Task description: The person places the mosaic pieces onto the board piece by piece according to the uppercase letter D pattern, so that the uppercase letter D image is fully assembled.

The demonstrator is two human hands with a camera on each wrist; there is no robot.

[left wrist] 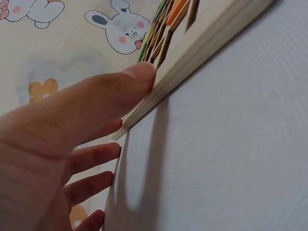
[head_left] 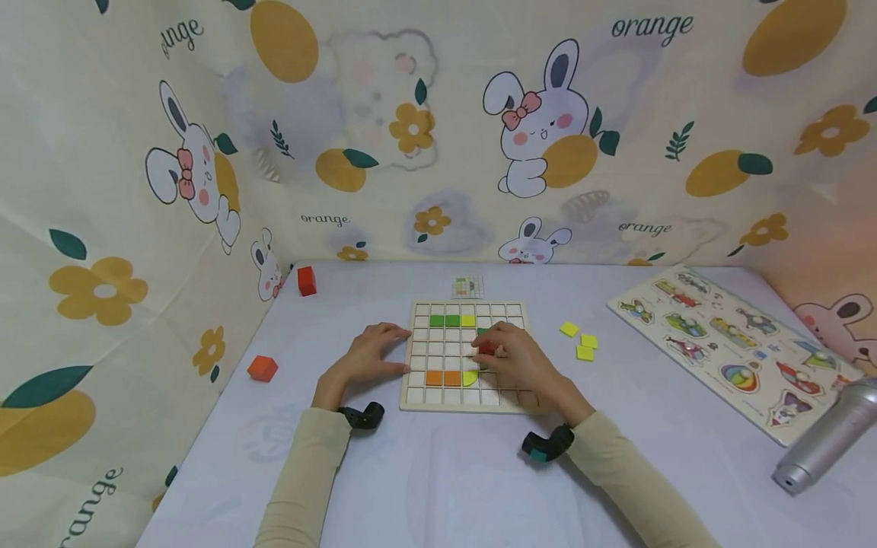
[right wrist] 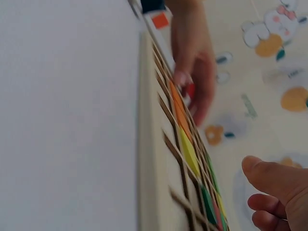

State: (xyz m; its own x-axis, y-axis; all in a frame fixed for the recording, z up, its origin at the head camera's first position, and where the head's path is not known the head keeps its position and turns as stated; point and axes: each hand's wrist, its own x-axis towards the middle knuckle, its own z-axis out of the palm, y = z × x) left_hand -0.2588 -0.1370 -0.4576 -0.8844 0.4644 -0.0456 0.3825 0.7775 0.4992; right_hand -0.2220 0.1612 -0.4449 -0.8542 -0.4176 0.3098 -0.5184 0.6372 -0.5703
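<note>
A square wooden grid board (head_left: 473, 408) lies on the white cloth, with coloured tiles in some cells. Along its far part run two green tiles (head_left: 444, 321) and a yellow tile (head_left: 468, 321); nearer me are two orange tiles (head_left: 442, 378) and a rounded yellow tile (head_left: 469, 378). My left hand (head_left: 370, 354) rests at the board's left edge, thumb tip against the rim in the left wrist view. Over the board's right half hovers my right hand (head_left: 517, 358), fingers loosely bent around a red tile (head_left: 486, 348). The right wrist view shows nothing between thumb and fingers.
Several loose yellow tiles (head_left: 585, 353) lie right of the board. Behind it is a small patterned card (head_left: 468, 287). A red block (head_left: 307, 281) and an orange-red block (head_left: 263, 368) stand left. At right lie a picture puzzle board (head_left: 743, 396) and a silver cylinder (head_left: 825, 438).
</note>
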